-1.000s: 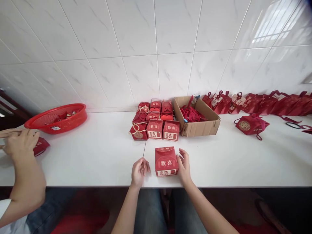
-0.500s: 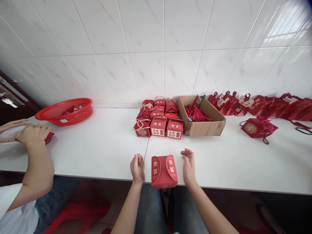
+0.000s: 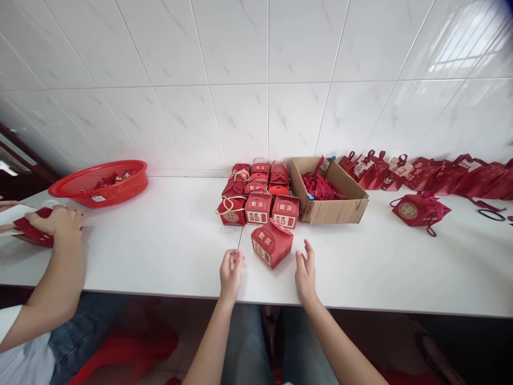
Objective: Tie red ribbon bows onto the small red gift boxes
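A red gift box (image 3: 269, 241) with gold Chinese characters stands on the table between my hands, turned at an angle. One curved flap on its top sticks up a little. My left hand (image 3: 231, 271) is left of the box, apart from it, with fingers loosely curled and nothing visible in them. To the right of the box, my right hand (image 3: 305, 271) has its thumb and fingers apart and holds nothing. Just behind stand rows of finished-looking red boxes (image 3: 257, 207), some with rope handles.
A cardboard box (image 3: 336, 212) of red ribbons sits by the boxes. Red bags (image 3: 430, 174) line the wall at right; a hexagonal red box (image 3: 419, 209) lies before them. At left are a red basket (image 3: 120, 197) and a co-worker's hand (image 3: 66, 220) on a red carton (image 3: 34, 232).
The gift box has moved away from the table's front edge toward the rows and turned, with one flap now raised. My hands have come closer together. The co-worker's carton shows more.
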`<state>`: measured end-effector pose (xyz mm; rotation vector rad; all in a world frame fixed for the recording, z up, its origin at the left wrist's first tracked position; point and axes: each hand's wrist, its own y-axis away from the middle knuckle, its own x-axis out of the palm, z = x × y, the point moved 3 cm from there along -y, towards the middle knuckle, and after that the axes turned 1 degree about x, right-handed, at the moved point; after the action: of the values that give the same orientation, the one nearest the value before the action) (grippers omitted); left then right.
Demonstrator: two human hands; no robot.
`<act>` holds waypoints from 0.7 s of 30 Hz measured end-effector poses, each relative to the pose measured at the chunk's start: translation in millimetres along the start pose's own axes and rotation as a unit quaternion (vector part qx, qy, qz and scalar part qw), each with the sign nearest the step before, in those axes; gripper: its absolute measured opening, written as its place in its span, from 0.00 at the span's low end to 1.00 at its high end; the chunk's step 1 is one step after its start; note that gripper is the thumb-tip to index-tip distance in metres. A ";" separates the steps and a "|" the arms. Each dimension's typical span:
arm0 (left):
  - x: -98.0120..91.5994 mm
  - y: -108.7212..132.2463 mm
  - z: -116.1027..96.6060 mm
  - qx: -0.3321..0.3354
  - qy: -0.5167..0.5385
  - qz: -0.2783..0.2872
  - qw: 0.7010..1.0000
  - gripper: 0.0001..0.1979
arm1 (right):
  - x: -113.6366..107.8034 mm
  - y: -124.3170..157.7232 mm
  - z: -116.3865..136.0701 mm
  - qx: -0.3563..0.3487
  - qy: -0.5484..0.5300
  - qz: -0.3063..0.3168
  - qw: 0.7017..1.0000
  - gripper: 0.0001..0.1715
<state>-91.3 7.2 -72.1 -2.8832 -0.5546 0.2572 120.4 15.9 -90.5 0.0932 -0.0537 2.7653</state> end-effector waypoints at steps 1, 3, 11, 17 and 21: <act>1.8 2.1 -3.4 0.007 -0.004 0.043 0.999 0.15 | 1.2 -0.6 0.3 0.003 0.004 0.013 1.000 0.36; 6.2 7.2 -11.5 0.022 -0.012 0.138 0.990 0.17 | 4.1 -3.0 0.9 0.012 0.005 0.029 0.999 0.37; 12.5 1.2 -2.9 0.022 -0.026 0.142 0.989 0.22 | 12.9 -6.7 6.4 0.033 -0.052 0.001 0.998 0.22; 1.8 -2.4 6.1 -0.046 0.029 -0.041 0.998 0.29 | 9.7 -8.0 7.7 0.028 -0.079 -0.031 0.996 0.13; 3.1 1.9 -7.0 0.016 0.020 0.054 0.998 0.24 | 14.9 -11.8 11.1 0.005 -0.064 -0.005 0.998 0.20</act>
<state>-86.3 5.6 -66.1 -2.8851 -0.3850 0.2205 111.6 31.8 -78.0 0.2728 -0.0740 2.7464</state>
